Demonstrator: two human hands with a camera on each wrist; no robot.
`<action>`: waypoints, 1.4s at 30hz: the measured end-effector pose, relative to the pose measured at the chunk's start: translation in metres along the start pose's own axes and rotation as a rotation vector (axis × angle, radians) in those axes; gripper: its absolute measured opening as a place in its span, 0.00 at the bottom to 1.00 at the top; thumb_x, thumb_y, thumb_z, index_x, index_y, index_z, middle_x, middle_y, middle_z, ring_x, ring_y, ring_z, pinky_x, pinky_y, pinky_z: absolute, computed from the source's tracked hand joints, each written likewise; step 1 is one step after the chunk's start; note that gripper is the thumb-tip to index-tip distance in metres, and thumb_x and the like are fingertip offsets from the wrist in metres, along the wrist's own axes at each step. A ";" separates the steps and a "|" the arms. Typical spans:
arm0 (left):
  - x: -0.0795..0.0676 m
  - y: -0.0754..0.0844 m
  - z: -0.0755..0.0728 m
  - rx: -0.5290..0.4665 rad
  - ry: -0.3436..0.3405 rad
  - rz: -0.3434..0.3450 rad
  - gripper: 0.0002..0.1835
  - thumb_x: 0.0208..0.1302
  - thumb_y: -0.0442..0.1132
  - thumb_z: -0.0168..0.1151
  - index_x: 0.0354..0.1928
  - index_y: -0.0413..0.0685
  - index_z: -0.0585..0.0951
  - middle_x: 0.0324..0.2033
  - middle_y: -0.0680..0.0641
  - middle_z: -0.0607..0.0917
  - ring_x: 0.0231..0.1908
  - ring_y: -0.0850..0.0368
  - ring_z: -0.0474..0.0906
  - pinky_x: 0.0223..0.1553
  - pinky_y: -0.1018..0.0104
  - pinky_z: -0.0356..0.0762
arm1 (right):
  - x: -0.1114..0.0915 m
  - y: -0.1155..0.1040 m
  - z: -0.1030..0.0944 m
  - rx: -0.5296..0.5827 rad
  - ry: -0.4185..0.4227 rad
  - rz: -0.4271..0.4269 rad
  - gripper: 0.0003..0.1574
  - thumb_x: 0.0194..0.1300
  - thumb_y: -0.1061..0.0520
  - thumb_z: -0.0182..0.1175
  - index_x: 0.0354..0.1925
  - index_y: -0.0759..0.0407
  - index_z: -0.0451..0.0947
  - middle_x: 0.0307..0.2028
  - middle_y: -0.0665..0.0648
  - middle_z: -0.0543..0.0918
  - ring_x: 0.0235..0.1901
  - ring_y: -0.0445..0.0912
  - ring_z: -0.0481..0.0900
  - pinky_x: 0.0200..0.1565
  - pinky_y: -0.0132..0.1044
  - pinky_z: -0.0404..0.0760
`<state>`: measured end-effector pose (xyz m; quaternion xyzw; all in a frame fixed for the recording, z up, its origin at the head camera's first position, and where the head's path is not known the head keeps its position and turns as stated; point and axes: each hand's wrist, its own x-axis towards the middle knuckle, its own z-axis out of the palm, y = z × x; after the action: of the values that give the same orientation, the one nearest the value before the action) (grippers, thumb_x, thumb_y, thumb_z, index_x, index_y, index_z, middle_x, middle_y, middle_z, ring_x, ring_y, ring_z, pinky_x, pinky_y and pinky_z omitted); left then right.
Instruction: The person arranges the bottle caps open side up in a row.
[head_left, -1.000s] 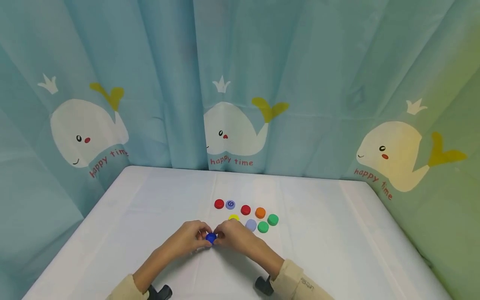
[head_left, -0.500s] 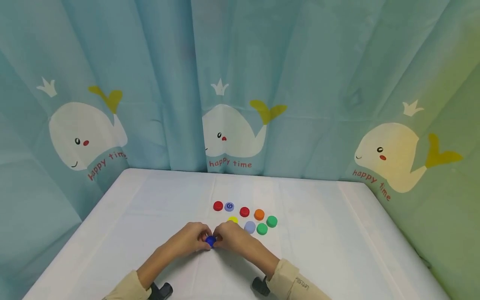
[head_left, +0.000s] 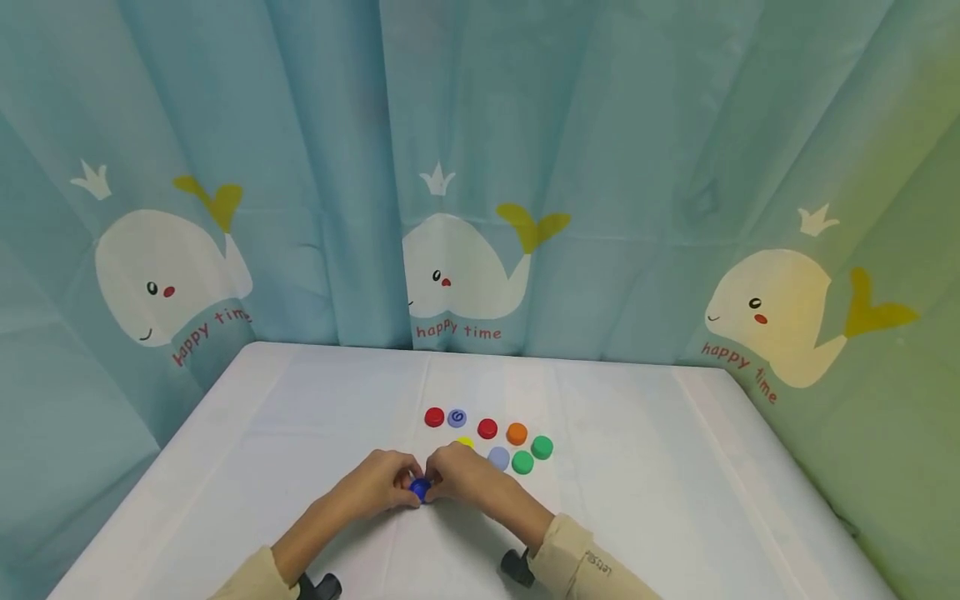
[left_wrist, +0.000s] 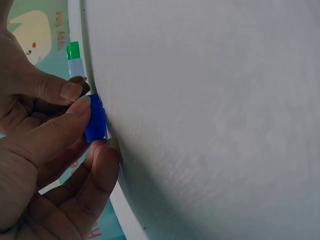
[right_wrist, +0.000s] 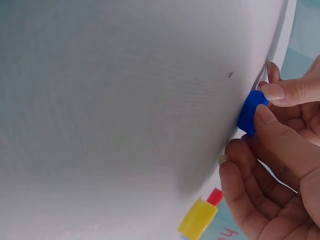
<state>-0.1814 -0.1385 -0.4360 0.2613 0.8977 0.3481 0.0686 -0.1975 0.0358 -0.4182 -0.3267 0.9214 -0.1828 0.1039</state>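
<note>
Near the middle of the white table, my left hand (head_left: 385, 481) and right hand (head_left: 462, 475) meet over one blue bottle cap (head_left: 421, 489). The left thumb presses the cap's (left_wrist: 96, 120) near side while the fingers curl behind and below it, as the left wrist view shows. From the opposite side, the right thumb and fingertips pinch the same cap (right_wrist: 250, 113). It stands right at the tabletop, its lower edge partly covered by fingers. Just beyond the right hand lies a yellow cap (head_left: 466, 442), mostly hidden in the head view.
Behind the hands lie loose caps: a red cap (head_left: 434, 417), a lilac cap with a dark swirl (head_left: 457, 418), another red (head_left: 487, 428), an orange cap (head_left: 517, 433), a plain lilac cap (head_left: 498, 458) and two green caps (head_left: 542, 447). A whale-print curtain (head_left: 615, 275) surrounds the table (head_left: 645, 483).
Both hands keep hold of the blue cap, and its tilt shifts slightly between them. The whole head view slides a little downward; the other caps stay in their places.
</note>
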 end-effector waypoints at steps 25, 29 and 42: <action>-0.005 0.002 0.001 -0.021 -0.005 -0.011 0.13 0.49 0.32 0.72 0.37 0.38 0.80 0.22 0.55 0.74 0.24 0.64 0.69 0.24 0.72 0.72 | -0.001 0.000 0.004 -0.018 -0.013 0.001 0.11 0.52 0.55 0.72 0.36 0.57 0.85 0.21 0.44 0.79 0.21 0.34 0.72 0.28 0.20 0.72; -0.006 0.003 0.000 -0.012 0.013 -0.008 0.12 0.49 0.31 0.73 0.35 0.38 0.81 0.22 0.55 0.74 0.24 0.64 0.69 0.23 0.72 0.71 | -0.001 0.000 0.004 -0.016 -0.007 -0.018 0.11 0.52 0.56 0.72 0.36 0.57 0.85 0.22 0.44 0.80 0.22 0.33 0.72 0.29 0.19 0.72; -0.007 0.003 -0.003 -0.021 -0.015 -0.072 0.17 0.49 0.34 0.73 0.40 0.35 0.80 0.22 0.55 0.74 0.23 0.61 0.70 0.23 0.72 0.70 | -0.009 0.003 0.000 -0.006 -0.003 -0.007 0.19 0.52 0.55 0.72 0.43 0.59 0.84 0.30 0.48 0.84 0.27 0.34 0.75 0.34 0.21 0.74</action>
<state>-0.1746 -0.1420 -0.4323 0.2306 0.9023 0.3529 0.0906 -0.1920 0.0434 -0.4186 -0.3307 0.9206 -0.1798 0.1038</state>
